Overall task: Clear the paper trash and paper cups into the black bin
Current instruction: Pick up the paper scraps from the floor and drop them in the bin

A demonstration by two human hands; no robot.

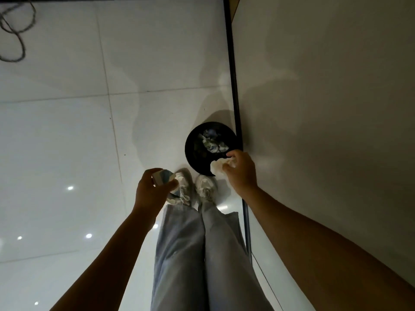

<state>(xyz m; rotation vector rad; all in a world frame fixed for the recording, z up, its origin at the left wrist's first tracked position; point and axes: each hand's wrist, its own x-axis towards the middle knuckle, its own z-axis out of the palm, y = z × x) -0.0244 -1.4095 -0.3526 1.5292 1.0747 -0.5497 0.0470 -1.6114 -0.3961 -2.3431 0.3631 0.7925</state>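
A person stands on a shiny white tile floor and looks straight down at 2 bare arms, pale grey trousers and 2 white shoes.

The black bin is round and sits on the floor just in front of the shoes, right beside the dark strip at the foot of the wall. Inside the bin lies crumpled paper trash, white with bits of blue and green. No words on it can be read.

The right hand is over the near edge of the bin. Its grip is closed on a crumpled ball of white paper, with the fingers and thumb curled round it. The paper ball hangs just above the rim of the bin.

The left hand is off to the left of the bin, above the floor and next to the left shoe. Its grip is closed round a paper cup. The cup is white with light blue patches. The picture is blurry there, so any writing or label on the cup cannot be read. A second piece with the same white and blue colours pokes out below the hand, but it is too blurry to say what it is.

A grey cable lies in loops on the floor at the far left corner.
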